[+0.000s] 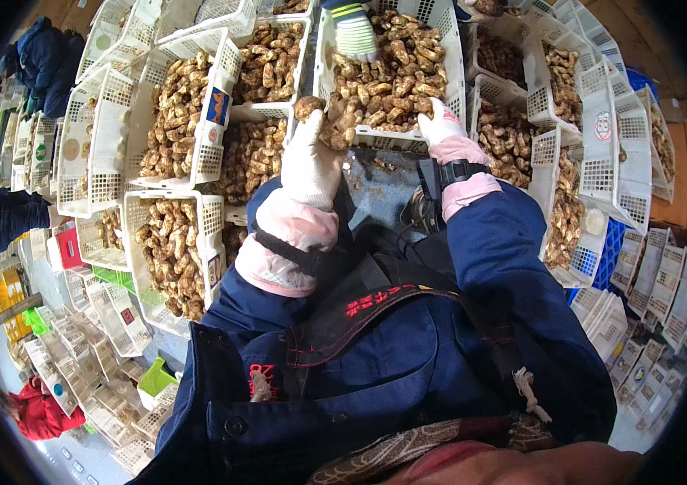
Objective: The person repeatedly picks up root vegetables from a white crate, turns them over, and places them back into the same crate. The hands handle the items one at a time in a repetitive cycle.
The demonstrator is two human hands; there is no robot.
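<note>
My left hand [313,151], in a white knit glove, is closed around several brown, knobbly mushrooms [338,124], which look like matsutake, at the near left corner of a white plastic crate [456,73]. My right hand [440,121], gloved in white with red print, rests at the crate's near right corner, its fingertips against a mushroom [423,105]; whether it grips it I cannot tell. Many more mushrooms [401,54] fill the crate. Another person's hand in a green-and-white striped glove [355,36] reaches in from the far side.
White crates of mushrooms [177,121] stand stacked on the left, with others [504,139] on the right. Crop debris lies on the blue-grey floor [380,182] between my legs. People in dark [46,66] and red clothing [46,409] are at the far left among more crates.
</note>
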